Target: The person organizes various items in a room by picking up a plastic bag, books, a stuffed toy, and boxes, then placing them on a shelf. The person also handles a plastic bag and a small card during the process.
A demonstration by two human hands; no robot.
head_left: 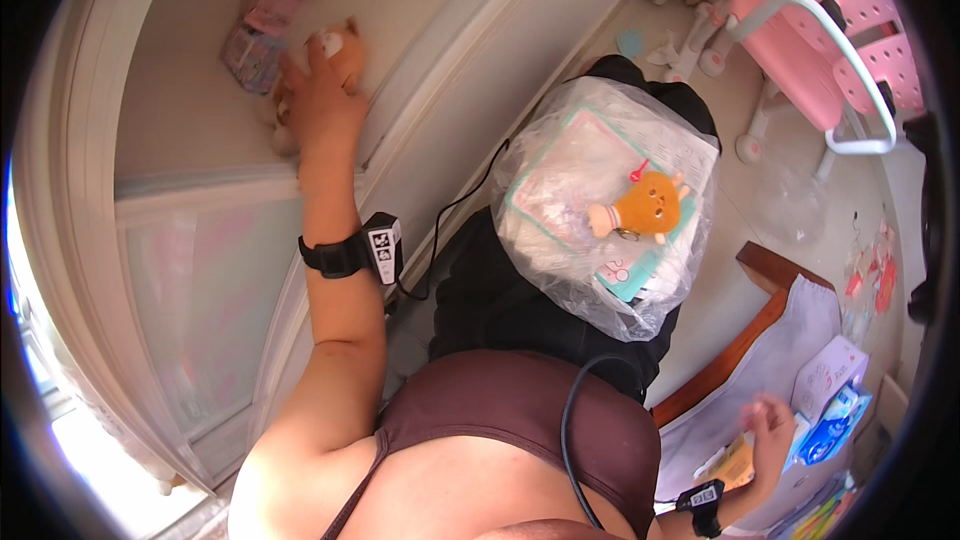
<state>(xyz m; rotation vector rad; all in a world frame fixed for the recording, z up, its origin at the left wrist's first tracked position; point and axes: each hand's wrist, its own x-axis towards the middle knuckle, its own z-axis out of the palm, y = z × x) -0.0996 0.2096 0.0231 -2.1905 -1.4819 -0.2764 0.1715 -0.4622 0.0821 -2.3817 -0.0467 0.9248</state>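
Note:
Inside the white cabinet, my left hand point(323, 112) has its fingers curled over an orange and white plush toy point(347, 58). A second small plush point(283, 140) is partly hidden under that palm. Next to the fingers lies a patterned pouch point(250, 58), with pink and red items point(273, 6) behind it. My right hand point(771, 432) hangs at the lower right, slightly blurred, its fingers loosely bent and holding nothing that I can see. It is nearest to a blue packet point(832, 428). On my lap, a clear plastic bag point(540, 270) of flat papers carries an orange plush keychain point(652, 204).
The cabinet's raised front edge point(440, 90) runs along my left side. A pink chair point(800, 50) on white legs stands at the far right. Close to my right arm is a wooden-framed seat point(715, 365) with a white box point(830, 372). A black cable point(446, 215) trails from my left wristband.

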